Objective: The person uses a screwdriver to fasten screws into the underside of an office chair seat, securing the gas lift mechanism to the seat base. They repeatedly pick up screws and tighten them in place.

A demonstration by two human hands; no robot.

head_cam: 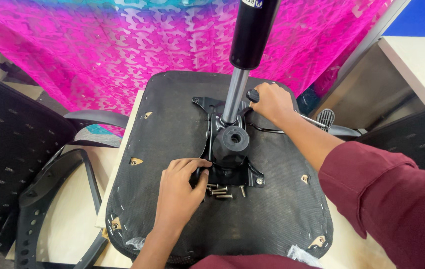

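So here's an upside-down office chair seat (272,209) lying flat on a light-coloured desk (73,224), black fabric underside facing up with staples all around the rim and a few small tan brackets near the corners. Bolted roughly in the middle of it is the black metal tilt mechanism (230,149), and a gas lift cylinder (244,55) sticks up out of it toward the camera, chrome lower section, fat black upper part. The left hand (180,192) sits palm-down on the seat right at the near-left corner of the mechanism, fingers (195,163) curled in and pressed together against the plate's edge; whether they're actually pinching something under there I can't tell, the hand covers it. The right hand (272,102) is on the far-right side of the mechanism, fingers wrapped shut around a black-tipped lever knob (253,95), with a thin metal rod running off to the right from under the wrist. Just beside the left hand's fingertips, on the seat fabric right below the plate, there's a little cluster of loose silver bolts (220,190). One more bolt looks seated in the plate's near-right corner. Off to the left on the desk lies a black plastic armrest frame (48,199), next to a mesh chair back (8,149). Bright pink patterned cloth (122,45) hangs behind everything.
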